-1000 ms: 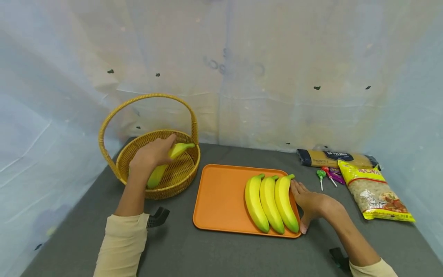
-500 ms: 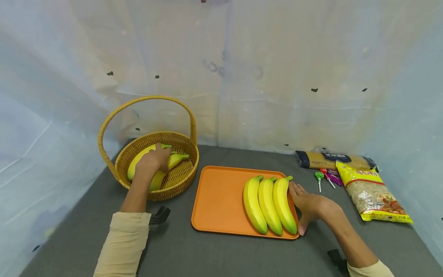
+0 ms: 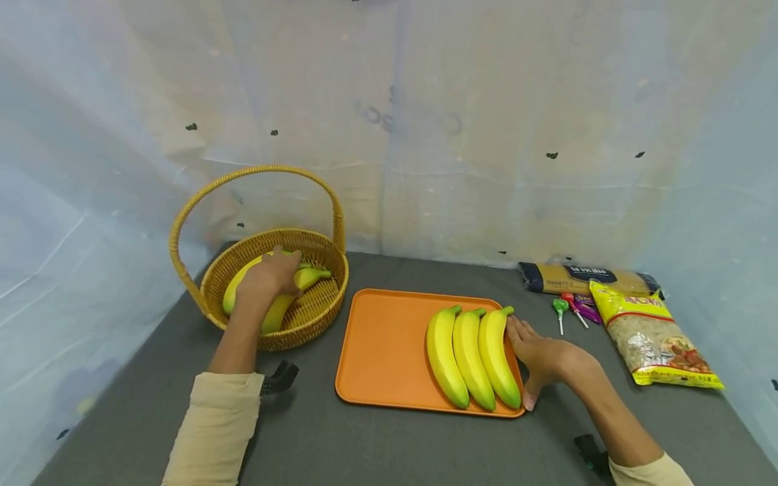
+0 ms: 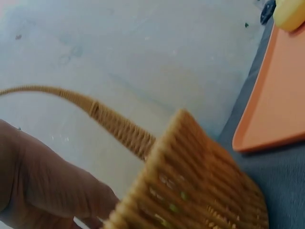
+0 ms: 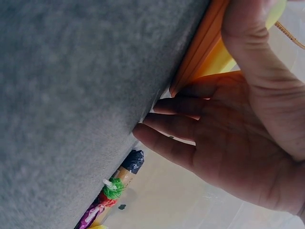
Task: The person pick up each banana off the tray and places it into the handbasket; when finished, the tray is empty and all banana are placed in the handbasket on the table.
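Note:
My left hand reaches down into the wicker basket, its thumb and fingers bent over a yellow banana; the fingertips are hidden. Another banana lies on the left side inside, partly covered by the hand. In the left wrist view the fingers dip behind the basket wall. My right hand rests at the right end of an orange tray, its fingers straight along the rim, next to three bananas lying side by side. The right wrist view shows the open palm against the tray edge.
The basket's tall hoop handle arches above the left hand. At the right lie a spaghetti pack, a green lollipop, a red lollipop, a purple wrapped sweet and a yellow food bag. A pale sheet stands behind the table.
The left hand has lowered a banana deeper into the basket, then barely moved in the last half second. The right hand has kept its place at the tray.

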`<act>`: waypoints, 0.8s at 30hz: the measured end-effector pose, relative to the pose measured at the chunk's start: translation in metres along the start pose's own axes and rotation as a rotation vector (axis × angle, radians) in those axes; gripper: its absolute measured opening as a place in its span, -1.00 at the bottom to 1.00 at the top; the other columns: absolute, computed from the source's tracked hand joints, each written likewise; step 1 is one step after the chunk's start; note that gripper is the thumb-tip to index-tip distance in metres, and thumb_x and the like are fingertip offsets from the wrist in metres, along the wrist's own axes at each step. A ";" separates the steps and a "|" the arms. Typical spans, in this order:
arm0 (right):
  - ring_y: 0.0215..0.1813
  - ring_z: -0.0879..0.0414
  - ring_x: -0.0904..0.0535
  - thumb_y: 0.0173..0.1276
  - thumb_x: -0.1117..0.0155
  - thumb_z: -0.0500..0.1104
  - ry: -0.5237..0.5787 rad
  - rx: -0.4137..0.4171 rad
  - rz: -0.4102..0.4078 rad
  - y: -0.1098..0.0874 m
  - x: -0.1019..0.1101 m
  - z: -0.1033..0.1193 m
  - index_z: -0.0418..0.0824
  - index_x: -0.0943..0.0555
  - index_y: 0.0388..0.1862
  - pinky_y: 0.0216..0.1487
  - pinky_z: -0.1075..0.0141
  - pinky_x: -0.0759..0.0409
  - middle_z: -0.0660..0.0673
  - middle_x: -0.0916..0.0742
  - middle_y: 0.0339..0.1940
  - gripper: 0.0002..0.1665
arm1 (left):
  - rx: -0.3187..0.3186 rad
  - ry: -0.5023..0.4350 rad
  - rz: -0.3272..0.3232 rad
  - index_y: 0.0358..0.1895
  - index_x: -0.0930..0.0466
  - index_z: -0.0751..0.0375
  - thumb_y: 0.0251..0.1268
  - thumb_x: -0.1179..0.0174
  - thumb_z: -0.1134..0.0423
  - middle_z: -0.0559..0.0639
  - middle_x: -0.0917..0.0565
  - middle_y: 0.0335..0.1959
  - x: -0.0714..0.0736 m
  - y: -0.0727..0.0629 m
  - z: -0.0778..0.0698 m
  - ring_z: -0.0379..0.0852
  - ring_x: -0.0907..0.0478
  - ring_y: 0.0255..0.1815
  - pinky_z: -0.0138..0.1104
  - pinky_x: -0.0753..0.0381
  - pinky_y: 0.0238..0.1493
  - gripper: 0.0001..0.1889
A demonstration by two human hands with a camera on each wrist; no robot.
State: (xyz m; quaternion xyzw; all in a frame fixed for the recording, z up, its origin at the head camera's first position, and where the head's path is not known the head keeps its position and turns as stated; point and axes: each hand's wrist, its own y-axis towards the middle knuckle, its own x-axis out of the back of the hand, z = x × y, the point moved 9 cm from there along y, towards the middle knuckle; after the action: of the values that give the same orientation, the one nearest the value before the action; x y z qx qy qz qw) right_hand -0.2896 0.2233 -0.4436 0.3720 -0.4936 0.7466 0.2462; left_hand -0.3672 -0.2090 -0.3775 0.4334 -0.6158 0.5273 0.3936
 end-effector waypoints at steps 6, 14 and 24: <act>0.71 -0.52 0.18 -0.23 -0.78 0.15 0.000 -0.006 0.008 0.002 -0.001 -0.001 -0.53 0.19 0.68 0.61 -0.42 -0.01 -0.55 0.11 0.71 0.79 | -0.172 -0.039 -0.158 0.59 -0.23 0.33 0.58 -0.21 0.10 0.59 -0.21 0.55 0.019 -0.010 -0.041 0.48 -0.42 0.44 0.20 -0.58 0.29 -0.32; 0.71 -0.52 0.19 -0.22 -0.77 0.16 0.011 -0.007 0.005 0.001 0.000 -0.002 -0.52 0.19 0.69 0.60 -0.43 0.00 -0.54 0.11 0.72 0.78 | -0.406 -0.095 -0.292 0.32 -0.48 0.20 0.58 -0.16 -0.07 0.20 -0.61 0.18 0.031 -0.037 -0.111 0.11 -0.67 0.05 -0.05 -0.70 0.06 -0.51; 0.72 -0.49 0.19 -0.26 -0.78 0.15 0.013 -0.012 0.003 0.001 0.000 -0.004 -0.51 0.22 0.69 0.61 -0.41 0.00 -0.54 0.12 0.72 0.82 | -0.650 -0.057 -0.098 0.60 -0.30 -0.10 0.59 0.04 -0.30 0.19 -0.50 0.41 -0.031 -0.042 -0.197 0.14 -0.64 0.24 0.01 -0.66 0.23 -0.33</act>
State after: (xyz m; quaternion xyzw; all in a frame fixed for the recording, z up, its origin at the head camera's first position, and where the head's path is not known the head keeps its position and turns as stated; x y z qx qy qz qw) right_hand -0.2913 0.2262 -0.4452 0.3650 -0.4969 0.7464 0.2506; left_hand -0.3121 -0.0129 -0.3677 0.3288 -0.7410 0.2713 0.5189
